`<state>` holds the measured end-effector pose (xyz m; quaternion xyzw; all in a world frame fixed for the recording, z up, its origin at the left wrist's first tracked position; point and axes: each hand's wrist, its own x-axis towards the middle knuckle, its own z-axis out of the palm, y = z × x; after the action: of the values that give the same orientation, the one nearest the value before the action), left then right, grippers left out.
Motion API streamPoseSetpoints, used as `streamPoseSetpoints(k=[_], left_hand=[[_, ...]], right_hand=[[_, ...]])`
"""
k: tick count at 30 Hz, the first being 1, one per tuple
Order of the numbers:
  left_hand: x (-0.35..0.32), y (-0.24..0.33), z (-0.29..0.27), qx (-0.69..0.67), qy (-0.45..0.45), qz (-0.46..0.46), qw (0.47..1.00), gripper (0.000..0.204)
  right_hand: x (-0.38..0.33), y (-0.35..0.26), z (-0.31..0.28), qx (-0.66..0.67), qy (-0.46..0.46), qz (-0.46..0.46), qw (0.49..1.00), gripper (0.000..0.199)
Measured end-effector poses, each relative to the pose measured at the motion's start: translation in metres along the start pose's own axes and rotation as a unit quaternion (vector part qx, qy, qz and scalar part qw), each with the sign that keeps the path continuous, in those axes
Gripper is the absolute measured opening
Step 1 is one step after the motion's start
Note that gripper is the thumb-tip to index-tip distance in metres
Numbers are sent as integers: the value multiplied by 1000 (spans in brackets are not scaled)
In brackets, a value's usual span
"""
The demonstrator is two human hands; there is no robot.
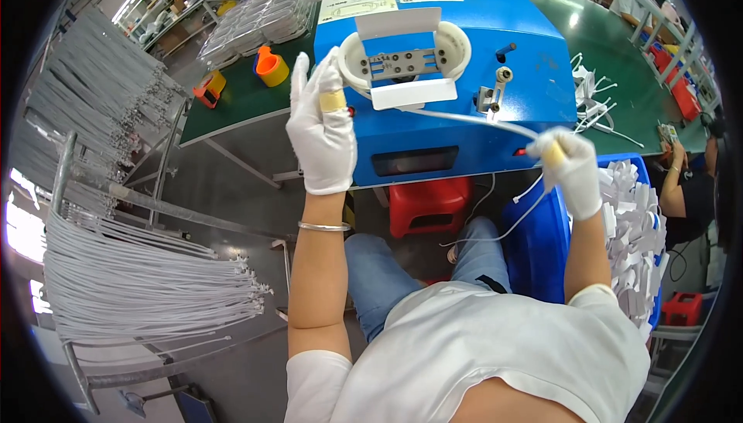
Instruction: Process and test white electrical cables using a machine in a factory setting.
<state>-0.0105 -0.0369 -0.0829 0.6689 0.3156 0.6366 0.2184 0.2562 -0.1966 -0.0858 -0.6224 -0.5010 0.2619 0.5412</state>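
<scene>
Head view, places rel. to the blue machine: L hand, white glove w/ tan finger wrap, is raised at machine's left front, by the white bowl on top; fingers up & mostly straight, a bit spread, can't tell if touching bowl. R hand, same kind of glove, is off machine's right front corner, fingers curled round a white cable. Cable runs from bowl's front edge across machine's front to R hand; a thin length hangs below the hand, in front of machine. Metal plate spans bowl, white flaps behind & in front. Blue bin w/ white pieces: lower R of machine. Red stool: below machine. Clear trays: back L of machine, stacked.
</scene>
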Motion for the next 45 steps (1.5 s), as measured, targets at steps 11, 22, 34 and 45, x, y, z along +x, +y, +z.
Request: streamPoseSetpoints(k=[11,22,34,45], left_hand=[[-2,-10,-3,-37,-11,-40,998,44],[-3,9,-5,-119,7,-44,992,49],[11,20,-20,-67,50,-38,996,44],[99,50,-17,61,-109,97,987,22]], right_hand=[[111,-6,-12,-191,13,-111,975,20],[90,-11,-24,-115,41,-92,988,18],[49,-1,-35,14,-100,11,995,27],[136,-35,-26,-451,61,-345,821,12]])
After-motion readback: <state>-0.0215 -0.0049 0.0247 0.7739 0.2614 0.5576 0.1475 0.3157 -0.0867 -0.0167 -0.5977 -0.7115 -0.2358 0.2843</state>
